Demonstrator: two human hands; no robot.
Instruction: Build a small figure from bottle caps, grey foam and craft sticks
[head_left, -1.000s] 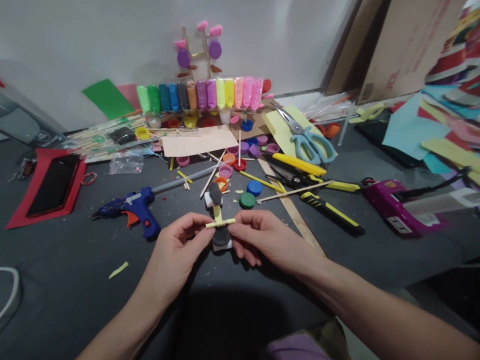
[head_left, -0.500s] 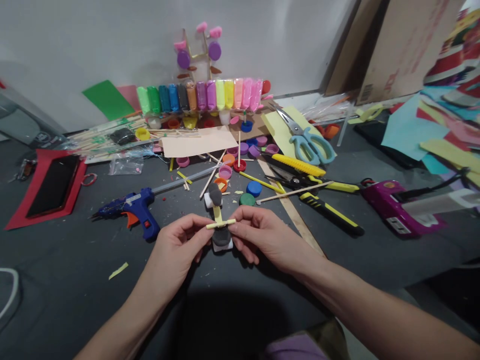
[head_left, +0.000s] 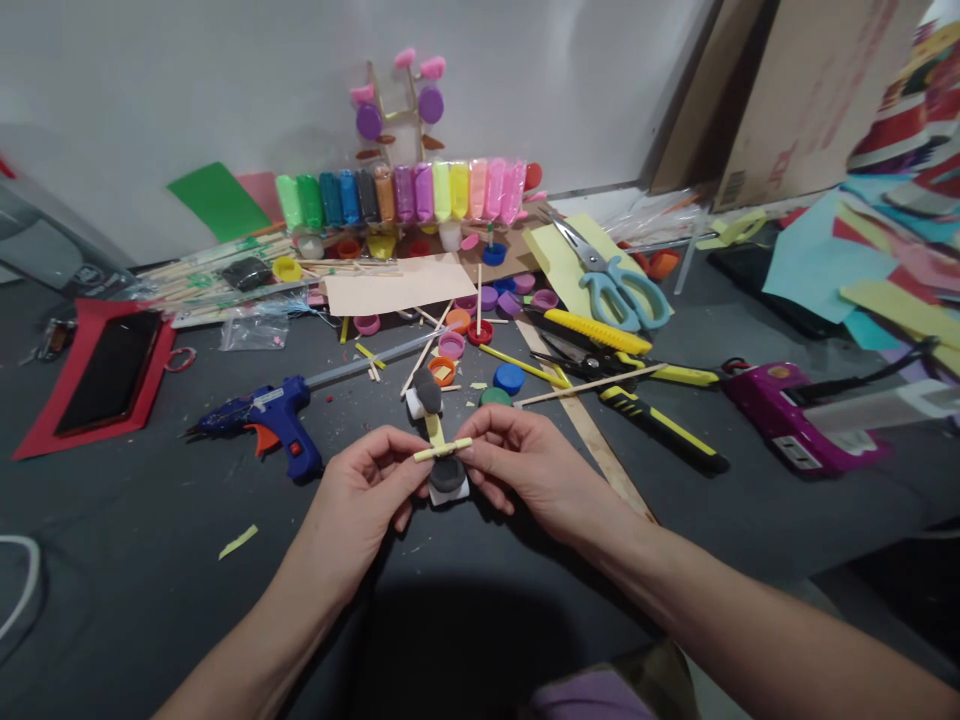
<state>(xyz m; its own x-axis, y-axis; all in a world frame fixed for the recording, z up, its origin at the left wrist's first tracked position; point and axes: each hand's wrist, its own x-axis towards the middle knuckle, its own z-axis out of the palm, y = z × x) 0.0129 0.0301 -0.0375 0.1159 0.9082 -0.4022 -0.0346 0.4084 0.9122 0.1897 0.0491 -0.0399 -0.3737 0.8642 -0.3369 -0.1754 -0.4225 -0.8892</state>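
Between my two hands is a small craft model with a pale yellow shaft and dark grey and white round parts (head_left: 427,392) at both ends. A short pale yellow stick (head_left: 442,450) lies across it near the closer end. My left hand (head_left: 375,480) pinches the stick's left end between thumb and fingertips. At its right end, the thumb and forefinger of my right hand (head_left: 510,455) are closed on the same stick. The fingertips partly hide the model's near end. Just beyond my right hand lie a green cap (head_left: 493,397) and a blue cap (head_left: 509,378).
A blue glue gun (head_left: 262,415) lies left, with a phone (head_left: 109,370) on red paper beyond it. Scissors (head_left: 611,280), a yellow cutter (head_left: 596,328) and pliers (head_left: 664,430) lie right, near a purple device (head_left: 795,415). Colored clay packs (head_left: 401,192) line the back.
The far end of the model has tipped slightly to the left and its near end slightly to the right. Both hands keep their hold on the yellow stick.
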